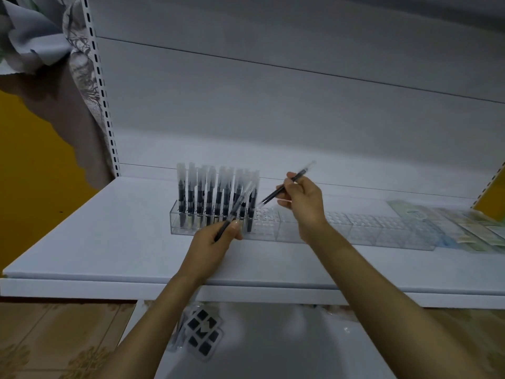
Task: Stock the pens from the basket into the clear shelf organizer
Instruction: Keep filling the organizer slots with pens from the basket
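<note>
Head view: left hand (216,239), right hand (300,198) grip pens (273,195).

- looks like a small shop, stationery-type display; white retail shelf (109,242) with slotted upright (102,91) and plain back panel (273,105)
- identical capped pens (207,192) stood in rows in a clear organizer (382,231); flat packets (470,225) laid out at right
- packaged puzzle cube (203,330) on the level below; tiled floor (54,337)

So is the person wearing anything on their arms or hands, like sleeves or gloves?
Nothing shows. The left hand and right hand have no gloves or watch. The left forearm and right forearm are bare, no sleeve in view.
</note>
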{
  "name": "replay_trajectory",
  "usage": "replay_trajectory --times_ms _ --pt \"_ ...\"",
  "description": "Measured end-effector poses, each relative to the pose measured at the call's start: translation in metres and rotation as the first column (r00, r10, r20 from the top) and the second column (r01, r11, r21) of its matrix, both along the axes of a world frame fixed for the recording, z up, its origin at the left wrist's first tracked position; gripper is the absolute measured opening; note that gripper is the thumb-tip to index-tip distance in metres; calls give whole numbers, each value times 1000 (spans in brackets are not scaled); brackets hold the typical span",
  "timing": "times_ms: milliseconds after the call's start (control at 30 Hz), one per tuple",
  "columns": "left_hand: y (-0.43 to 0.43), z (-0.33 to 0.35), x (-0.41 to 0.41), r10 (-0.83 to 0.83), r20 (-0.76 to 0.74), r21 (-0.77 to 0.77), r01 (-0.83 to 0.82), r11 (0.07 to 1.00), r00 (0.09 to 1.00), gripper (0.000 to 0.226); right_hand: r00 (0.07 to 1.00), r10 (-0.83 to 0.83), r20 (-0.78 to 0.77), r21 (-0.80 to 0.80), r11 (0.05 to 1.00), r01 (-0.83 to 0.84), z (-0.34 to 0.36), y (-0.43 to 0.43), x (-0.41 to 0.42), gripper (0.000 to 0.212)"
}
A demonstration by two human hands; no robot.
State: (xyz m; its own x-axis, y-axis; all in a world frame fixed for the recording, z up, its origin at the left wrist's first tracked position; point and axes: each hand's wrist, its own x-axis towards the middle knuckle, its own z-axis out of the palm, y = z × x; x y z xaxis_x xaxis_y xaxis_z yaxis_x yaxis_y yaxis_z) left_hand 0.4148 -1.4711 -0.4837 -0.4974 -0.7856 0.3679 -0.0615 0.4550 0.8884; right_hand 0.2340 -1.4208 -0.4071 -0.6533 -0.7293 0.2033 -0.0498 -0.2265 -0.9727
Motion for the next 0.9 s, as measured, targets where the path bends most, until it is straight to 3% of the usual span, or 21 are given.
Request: replay_trajectory --times_ms 267,500,633,767,900 --pt "4 3 0 32 -4 17 -32 999 999 42 981 85 -172 118 991 -65 -9 -34 -11 26" --pt "3 5 -1 50 -12 14 -50 999 999 41 992 86 -97 -13 996 -87 -26 -35 -18 26" --pt "0 -1 0 51 -24 -5 -51 999 998 40 985 102 -138 -49 993 -110 -29 -36 -18 27" --pt "0 0 -1 53 -27 -3 -53 999 998 44 924 158 -348 51 987 -150 -36 -37 -20 25" --pt "1 1 -1 56 -23 3 -56 998 998 41 731 164 -663 218 976 -21 -45 -45 -14 20"
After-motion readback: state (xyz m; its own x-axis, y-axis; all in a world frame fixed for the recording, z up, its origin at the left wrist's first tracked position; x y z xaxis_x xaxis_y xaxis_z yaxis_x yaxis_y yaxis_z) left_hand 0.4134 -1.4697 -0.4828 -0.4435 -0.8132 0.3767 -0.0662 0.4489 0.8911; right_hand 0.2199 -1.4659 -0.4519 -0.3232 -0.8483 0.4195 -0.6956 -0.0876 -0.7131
